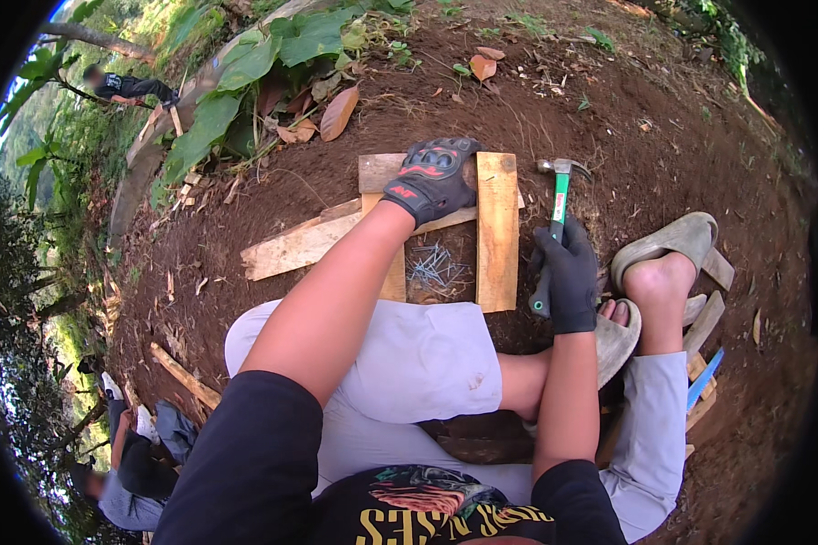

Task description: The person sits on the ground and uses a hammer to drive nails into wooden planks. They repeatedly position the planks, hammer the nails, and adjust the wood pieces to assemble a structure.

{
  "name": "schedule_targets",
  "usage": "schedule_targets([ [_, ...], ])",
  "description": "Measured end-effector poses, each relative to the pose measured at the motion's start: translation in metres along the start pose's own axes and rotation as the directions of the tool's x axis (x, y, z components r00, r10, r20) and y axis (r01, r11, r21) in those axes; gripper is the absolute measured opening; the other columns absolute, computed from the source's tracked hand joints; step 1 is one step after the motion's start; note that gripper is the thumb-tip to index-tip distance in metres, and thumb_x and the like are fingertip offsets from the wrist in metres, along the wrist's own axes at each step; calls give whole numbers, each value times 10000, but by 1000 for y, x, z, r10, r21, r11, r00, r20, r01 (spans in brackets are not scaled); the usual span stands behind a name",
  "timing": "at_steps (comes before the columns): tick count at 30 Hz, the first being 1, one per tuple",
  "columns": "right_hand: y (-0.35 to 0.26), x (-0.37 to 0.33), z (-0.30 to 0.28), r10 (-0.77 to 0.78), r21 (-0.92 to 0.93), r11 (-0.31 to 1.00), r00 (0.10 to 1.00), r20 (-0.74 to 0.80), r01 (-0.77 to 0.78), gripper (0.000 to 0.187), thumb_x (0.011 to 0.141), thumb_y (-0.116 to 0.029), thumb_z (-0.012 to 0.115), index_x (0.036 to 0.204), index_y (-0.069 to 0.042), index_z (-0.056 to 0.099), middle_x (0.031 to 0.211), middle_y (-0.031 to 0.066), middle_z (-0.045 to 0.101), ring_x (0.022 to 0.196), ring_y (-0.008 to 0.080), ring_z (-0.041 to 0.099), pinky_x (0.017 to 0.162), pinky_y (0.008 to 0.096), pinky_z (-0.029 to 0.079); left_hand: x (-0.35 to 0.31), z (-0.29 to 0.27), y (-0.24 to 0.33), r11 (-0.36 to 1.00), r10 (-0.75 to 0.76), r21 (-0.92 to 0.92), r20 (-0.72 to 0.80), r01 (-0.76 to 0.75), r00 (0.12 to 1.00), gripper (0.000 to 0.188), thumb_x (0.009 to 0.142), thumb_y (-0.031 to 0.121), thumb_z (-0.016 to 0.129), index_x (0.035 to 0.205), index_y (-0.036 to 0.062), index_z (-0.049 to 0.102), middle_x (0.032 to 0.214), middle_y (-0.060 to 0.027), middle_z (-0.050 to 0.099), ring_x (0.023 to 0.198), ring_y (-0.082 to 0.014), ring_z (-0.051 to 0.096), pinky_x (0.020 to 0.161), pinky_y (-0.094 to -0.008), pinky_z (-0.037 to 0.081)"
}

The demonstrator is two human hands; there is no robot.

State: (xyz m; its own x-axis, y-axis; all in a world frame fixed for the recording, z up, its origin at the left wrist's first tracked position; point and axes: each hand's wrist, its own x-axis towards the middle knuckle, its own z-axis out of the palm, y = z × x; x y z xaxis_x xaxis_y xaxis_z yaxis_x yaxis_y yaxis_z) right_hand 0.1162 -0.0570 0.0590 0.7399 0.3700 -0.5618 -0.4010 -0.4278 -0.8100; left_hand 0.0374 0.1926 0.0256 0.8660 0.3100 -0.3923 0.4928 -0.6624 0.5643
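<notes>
The right hand [568,272], in a black glove, is wrapped tightly round the lower handle of a hammer [554,222] with a green shaft, whose steel claw head points away from the person and hangs just above the bare soil, right of the woodwork. Holding it low on the handle probably gives a long swing. The left hand [433,175], gloved in black with red knuckle marks, lies palm down with fingers curled over the far corner of a wooden frame [497,227]; it presses rather than grasps, seemingly to keep the boards from shifting.

In the head view the frame lies flat on the red-brown earth, directly in front of the person's knees. It is made of pale planks: one upright board on the right, a shorter one on the left, a crosspiece at the far end under the left hand, and a longer plank [291,250] slanting out to the left. Inside the frame a loose heap of nails [434,268] rests on the soil, close to both hands. The person squats, in light grey trousers, with feet in sandals [668,241] to the right. More wood offcuts [704,322] lie beside the sandals. Another person crouches at the lower left edge.
</notes>
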Motion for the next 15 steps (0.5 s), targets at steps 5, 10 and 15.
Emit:
schedule_targets([
  [5, 13, -18, -10, 115, 183, 974, 986, 122, -136, 278, 1026, -102, 681, 1292, -76, 604, 855, 23, 646, 639, 118, 608, 555, 281, 500, -16, -23, 3, 963, -92, 259, 74, 69, 993, 1080, 722, 676, 845, 1542, 49, 528, 1528, -205, 573, 1481, -389, 489, 1260, -533, 332],
  [10, 18, -32, -12, -7, 56, 998, 1000, -9, 7, 296, 1023, -159, 668, 1291, -47, 611, 856, 30, 646, 618, 137, 616, 564, 310, 501, -21, -18, 4, 959, -81, 275, 24, 71, 996, 1030, 747, 614, 850, 1555, 66, 520, 1554, -201, 552, 1490, -381, 481, 1268, -526, 338],
  [15, 36, -45, -13, -230, -454, 881, 960, -159, 136, 508, 965, -298, 751, 1355, -8, 601, 918, 103, 687, 764, 269, 674, 748, 446, 532, -4, -18, -10, 999, 44, 13, 8, -44, 999, 838, 750, 434, 896, 1487, 147, 617, 1486, -160, 635, 1415, -339, 577, 1199, -464, 452],
])
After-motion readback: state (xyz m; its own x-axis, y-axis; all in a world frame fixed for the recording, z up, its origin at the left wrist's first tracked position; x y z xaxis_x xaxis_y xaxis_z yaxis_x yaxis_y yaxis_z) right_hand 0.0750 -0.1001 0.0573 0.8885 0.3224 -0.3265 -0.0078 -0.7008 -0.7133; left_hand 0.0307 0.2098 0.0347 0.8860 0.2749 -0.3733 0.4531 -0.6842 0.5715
